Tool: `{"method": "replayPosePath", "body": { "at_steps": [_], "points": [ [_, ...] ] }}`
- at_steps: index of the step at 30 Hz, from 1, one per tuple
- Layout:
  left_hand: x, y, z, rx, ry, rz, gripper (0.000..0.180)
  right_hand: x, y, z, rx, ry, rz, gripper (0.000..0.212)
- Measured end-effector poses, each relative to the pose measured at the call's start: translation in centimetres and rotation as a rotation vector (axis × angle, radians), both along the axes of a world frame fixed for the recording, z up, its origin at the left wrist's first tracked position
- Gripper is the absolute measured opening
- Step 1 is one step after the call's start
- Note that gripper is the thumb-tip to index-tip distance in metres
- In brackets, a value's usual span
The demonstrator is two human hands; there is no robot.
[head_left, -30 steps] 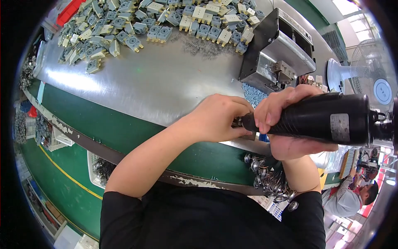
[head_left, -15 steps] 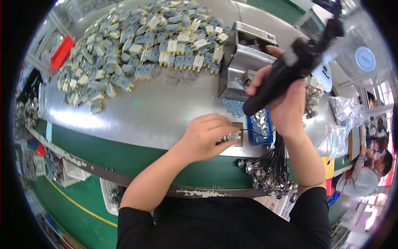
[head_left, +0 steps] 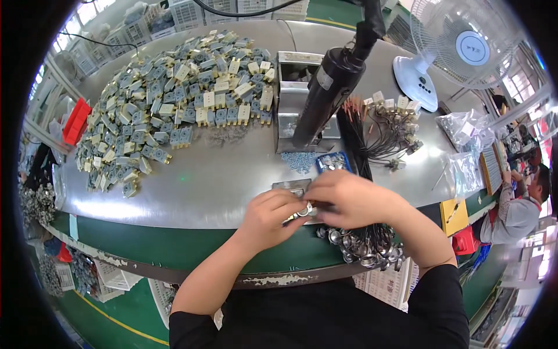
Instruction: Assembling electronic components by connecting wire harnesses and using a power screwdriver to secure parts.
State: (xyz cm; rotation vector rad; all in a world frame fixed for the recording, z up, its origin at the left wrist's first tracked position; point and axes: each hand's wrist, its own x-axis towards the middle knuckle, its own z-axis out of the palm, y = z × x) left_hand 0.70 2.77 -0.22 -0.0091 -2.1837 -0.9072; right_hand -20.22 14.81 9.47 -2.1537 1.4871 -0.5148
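The small round metal part (head_left: 304, 210) sits pinched between your two hands, just above the near edge of the counter (head_left: 232, 174), close to its middle. It looks shiny and disc-like, though your fingers cover most of it. Your left hand (head_left: 272, 216) curls its fingers (head_left: 290, 203) in from the left and presses them onto the part. Your right hand (head_left: 349, 200) comes in from the right, fingers bent and closed over the same part, so the two hands touch each other there. Under them lies a small flat grey metal plate (head_left: 290, 186), square-edged, resting on the counter.

The counter is smooth brushed steel with a dull shine, and its near edge is a green band. Just beside your right wrist, at that near edge, lies a cluster of shiny round metal caps (head_left: 360, 247) on dark wires. Behind your hands stands a small blue tray (head_left: 332, 161) holding silvery bits, with a scatter of tiny screws (head_left: 297, 160) beside it. A black cylindrical power screwdriver (head_left: 328, 93) hangs tilted over a boxy steel fixture (head_left: 293, 102). Across the far left spreads a wide heap of blocky grey and cream plastic parts (head_left: 174, 99). Toward the far right corner stands a white fan (head_left: 459, 49).
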Motion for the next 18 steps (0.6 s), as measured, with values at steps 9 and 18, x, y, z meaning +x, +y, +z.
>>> {"method": "replayPosePath", "body": {
  "at_steps": [9,18],
  "points": [
    [0.3,0.3,-0.2,-0.069,0.122,0.216,0.044,2.0,0.7,-2.2,-0.236,0.173,-0.197,0.036],
    [0.3,1.7,-0.3,0.07,0.091,0.214,0.066,0.1,0.7,-2.5,-0.495,0.312,-0.028,0.035]
  ]
}}
